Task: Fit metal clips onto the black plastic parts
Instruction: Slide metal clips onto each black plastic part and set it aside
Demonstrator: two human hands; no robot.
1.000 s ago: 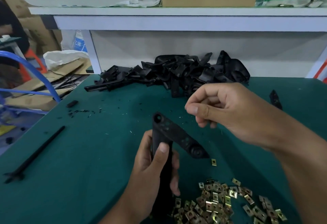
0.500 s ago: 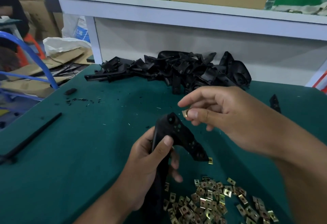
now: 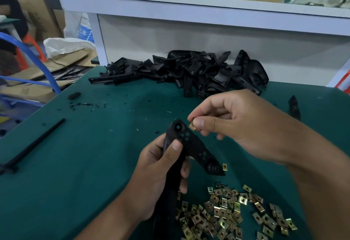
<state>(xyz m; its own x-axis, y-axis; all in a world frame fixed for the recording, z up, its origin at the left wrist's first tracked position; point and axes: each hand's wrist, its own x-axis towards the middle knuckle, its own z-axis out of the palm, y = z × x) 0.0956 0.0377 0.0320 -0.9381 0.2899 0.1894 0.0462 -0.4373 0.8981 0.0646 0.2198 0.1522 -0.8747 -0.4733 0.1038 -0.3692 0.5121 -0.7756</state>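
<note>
While my left hand [image 3: 161, 173] grips the black plastic part [image 3: 189, 145] upright above the tabletop [image 3: 75, 164], my right hand [image 3: 233, 124] pinches a metal clip [image 3: 192, 126] at its two o'clock edge, ready to slide on.

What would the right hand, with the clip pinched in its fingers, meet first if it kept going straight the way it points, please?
Probably the upper end of the black plastic part that the left hand grips; the right hand holds the metal clip just beside it, though depth is unclear.
</note>
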